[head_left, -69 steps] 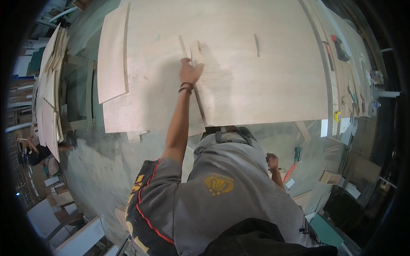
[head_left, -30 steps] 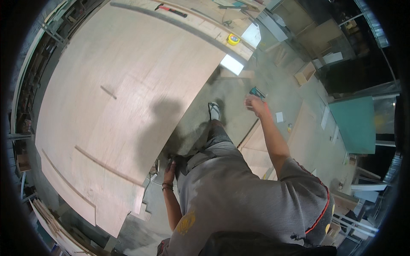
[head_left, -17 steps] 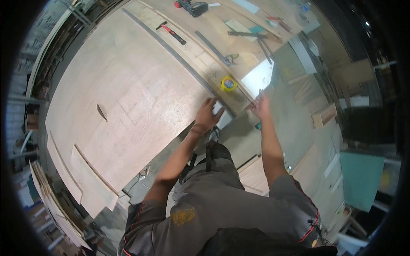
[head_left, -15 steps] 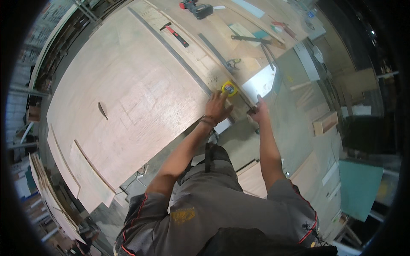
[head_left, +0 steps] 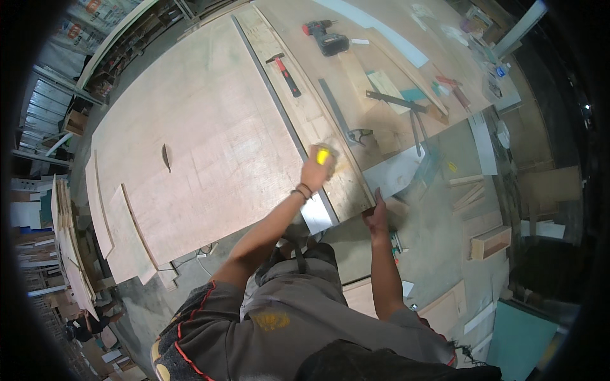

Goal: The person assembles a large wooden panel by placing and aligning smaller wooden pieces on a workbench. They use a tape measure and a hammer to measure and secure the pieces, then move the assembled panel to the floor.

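My left hand [head_left: 316, 173] is closed around a yellow tape measure [head_left: 323, 156] just above a long, narrow wooden panel [head_left: 318, 119]. My right hand [head_left: 376, 217] grips the near right corner of that panel, thumb pointing up along its edge and fingers partly hidden beneath. A grey metal strip [head_left: 270, 92] runs along the panel's left side. Farther up on the panel lies a hammer [head_left: 287, 77] with a red and black handle.
A big pale plywood sheet [head_left: 190, 127] fills the left. To the right of the panel lie a cordless drill [head_left: 327, 39], a spring clamp [head_left: 359, 136], a handsaw [head_left: 397, 101] and wood offcuts. A wooden box [head_left: 490, 243] stands on the floor at right.
My left hand has picked up the tape measure, which was resting on the panel. The view has shifted, and my right hand appears lower at the panel's corner.
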